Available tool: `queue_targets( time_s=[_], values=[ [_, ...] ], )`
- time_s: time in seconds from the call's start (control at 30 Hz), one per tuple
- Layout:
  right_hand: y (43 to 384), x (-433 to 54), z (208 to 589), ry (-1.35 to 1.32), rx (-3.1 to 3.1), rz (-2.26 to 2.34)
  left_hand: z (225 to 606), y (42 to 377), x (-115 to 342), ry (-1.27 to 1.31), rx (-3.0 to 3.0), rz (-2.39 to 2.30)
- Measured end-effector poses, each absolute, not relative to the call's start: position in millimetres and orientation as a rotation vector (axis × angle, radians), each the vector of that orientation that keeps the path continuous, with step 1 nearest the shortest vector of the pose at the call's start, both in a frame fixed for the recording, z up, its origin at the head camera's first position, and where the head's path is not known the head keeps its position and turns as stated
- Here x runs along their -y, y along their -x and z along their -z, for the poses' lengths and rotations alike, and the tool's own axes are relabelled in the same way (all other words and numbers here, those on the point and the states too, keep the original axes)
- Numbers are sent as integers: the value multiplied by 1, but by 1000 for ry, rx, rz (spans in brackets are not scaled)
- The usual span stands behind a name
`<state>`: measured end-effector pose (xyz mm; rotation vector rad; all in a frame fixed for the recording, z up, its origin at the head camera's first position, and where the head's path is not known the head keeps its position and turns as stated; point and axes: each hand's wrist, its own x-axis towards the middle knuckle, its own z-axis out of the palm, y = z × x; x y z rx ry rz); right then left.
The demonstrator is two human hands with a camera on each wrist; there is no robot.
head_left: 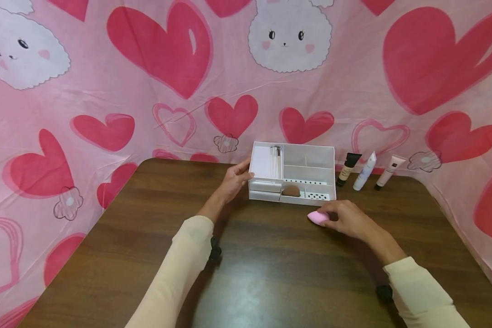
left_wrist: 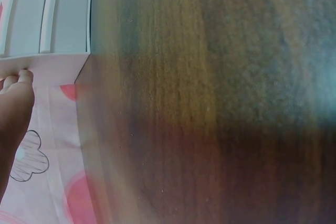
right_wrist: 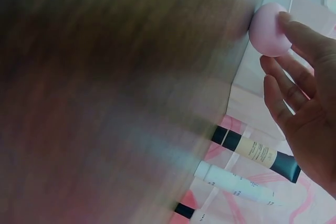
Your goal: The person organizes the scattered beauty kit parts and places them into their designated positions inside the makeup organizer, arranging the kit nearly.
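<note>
A pink teardrop makeup sponge (head_left: 318,217) is pinched between the thumb and fingers of my right hand (head_left: 346,218), in front of a white desk organizer (head_left: 266,162). In the right wrist view the sponge (right_wrist: 270,30) shows its rounded end, with the other fingers of the right hand (right_wrist: 310,87) spread loosely below. My left hand (head_left: 233,182) rests against the organizer's left side, its thumb at the front corner. Fingertips of the left hand (left_wrist: 16,98) touch the side wall in the left wrist view. Makeup brushes (head_left: 276,161) and a brown rounded item (head_left: 291,191) lie in the organizer.
Right of the organizer stand three tubes: a black-capped beige one (head_left: 346,169), a white one (head_left: 365,171) and a pale pink one (head_left: 389,172). A pink curtain with hearts (head_left: 164,45) hangs behind the brown wooden table (head_left: 270,264).
</note>
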<state>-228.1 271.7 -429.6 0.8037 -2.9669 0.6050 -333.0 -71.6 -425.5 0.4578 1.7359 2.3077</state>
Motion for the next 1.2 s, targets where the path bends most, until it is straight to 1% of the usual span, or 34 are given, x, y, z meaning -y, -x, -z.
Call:
queue_targets(
  time_s=[0.73,1.2],
  values=[
    [223,-267,430,-815,2937,-500,427,332,72,-458,-1720,-2320],
    [224,-270,430,-793,2944,-608,425,333,72,-464,-1728,-2310]
  ],
)
